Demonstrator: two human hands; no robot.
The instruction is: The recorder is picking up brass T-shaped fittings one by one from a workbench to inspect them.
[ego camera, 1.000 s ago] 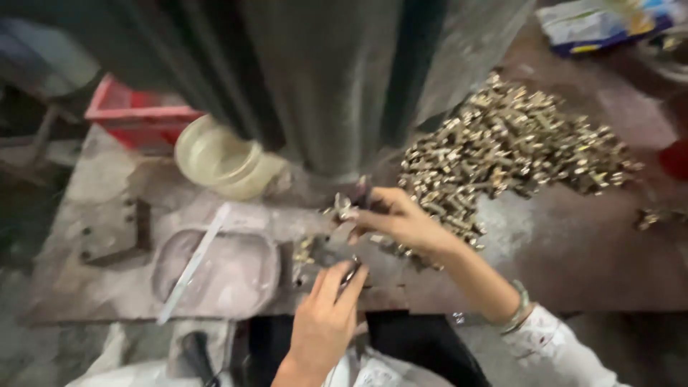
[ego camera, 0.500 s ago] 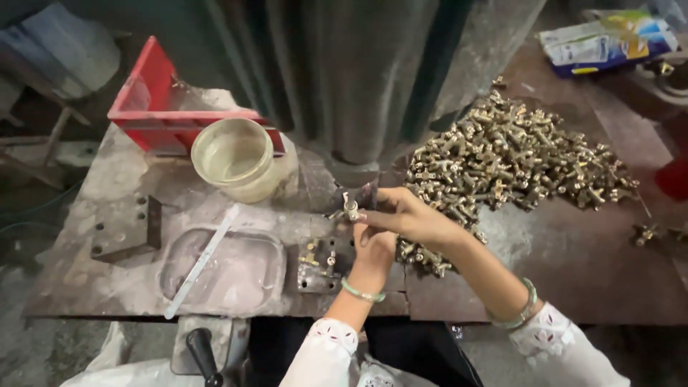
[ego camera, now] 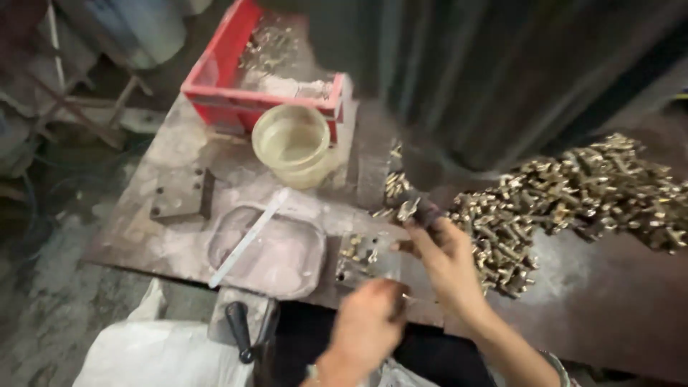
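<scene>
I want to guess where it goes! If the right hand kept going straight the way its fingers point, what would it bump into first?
Probably the big dark machine column. The right hand points up and slightly left, holding a small brass part; depth is hard to judge.

One head-worn camera looks steeply down and forward from close above the surface (ego camera: 609, 301), tilted slightly; the person's own arms enter from the bottom edge, the floor at left.
</scene>
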